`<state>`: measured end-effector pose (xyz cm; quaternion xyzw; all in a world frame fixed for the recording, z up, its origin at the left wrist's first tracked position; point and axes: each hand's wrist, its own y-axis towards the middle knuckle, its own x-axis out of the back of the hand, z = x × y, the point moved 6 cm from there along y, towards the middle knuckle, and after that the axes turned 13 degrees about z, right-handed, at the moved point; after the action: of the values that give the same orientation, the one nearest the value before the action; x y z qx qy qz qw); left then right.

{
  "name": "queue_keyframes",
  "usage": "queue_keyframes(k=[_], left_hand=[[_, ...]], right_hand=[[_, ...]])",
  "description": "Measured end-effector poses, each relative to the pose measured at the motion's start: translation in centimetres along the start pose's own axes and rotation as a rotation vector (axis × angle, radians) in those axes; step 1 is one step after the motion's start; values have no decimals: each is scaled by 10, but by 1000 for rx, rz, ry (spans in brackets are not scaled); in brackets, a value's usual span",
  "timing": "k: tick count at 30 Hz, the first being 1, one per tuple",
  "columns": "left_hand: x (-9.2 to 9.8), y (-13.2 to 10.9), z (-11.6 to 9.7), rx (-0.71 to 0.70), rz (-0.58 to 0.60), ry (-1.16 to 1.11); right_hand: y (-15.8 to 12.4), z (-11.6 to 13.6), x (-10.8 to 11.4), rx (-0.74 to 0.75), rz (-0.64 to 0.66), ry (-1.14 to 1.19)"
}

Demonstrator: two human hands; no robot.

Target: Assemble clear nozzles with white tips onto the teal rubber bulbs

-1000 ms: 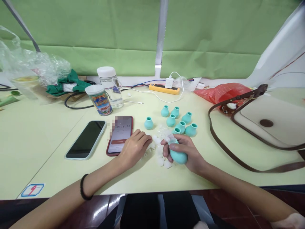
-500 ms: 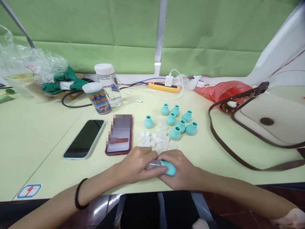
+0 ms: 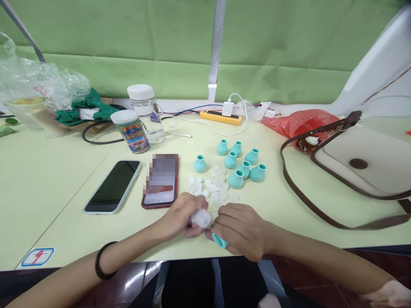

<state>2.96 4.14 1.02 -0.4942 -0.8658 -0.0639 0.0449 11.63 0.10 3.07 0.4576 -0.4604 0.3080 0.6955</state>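
Observation:
My left hand (image 3: 186,214) is closed around a clear plastic tube (image 3: 202,218), whose round end faces me; the fingers are slightly blurred. In my right hand (image 3: 241,229) is a teal rubber bulb (image 3: 220,241), its open mouth tipped down toward the left and most of its body hidden by the fingers. Tube and bulb are apart. Just beyond both hands lie several small translucent white plastic pieces (image 3: 212,186). Behind these, several more teal bulbs (image 3: 236,179) stand upright with their mouths facing up.
Left of the pieces lie a red-cased phone (image 3: 159,201) and a light-cased phone (image 3: 113,187). A printed paper cup (image 3: 132,133) and a clear bottle (image 3: 156,128) stand behind. A yellow power strip (image 3: 208,116) is at the back; a cream bag (image 3: 379,149) with brown strap lies right.
The clear tube has come out of the teal bulb. My hands have moved apart, the bulb's mouth now showing in my right hand and the tube staying in my left.

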Motion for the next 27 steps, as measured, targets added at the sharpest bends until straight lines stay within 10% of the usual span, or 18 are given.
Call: queue_keyframes(k=[4, 12, 17, 27], left_hand=[[21, -5, -4, -24, -209, -1], [67, -1, -40, 120, -559, 884], [104, 22, -37, 238, -523, 1308], [138, 64, 20, 407, -252, 1285]], right_hand=[[-4, -11, 14, -72, -103, 22], [-8, -37, 46, -282, -224, 280], [-14, -45, 62, -373, -227, 109], [-63, -69, 41, -762, -32, -450]])
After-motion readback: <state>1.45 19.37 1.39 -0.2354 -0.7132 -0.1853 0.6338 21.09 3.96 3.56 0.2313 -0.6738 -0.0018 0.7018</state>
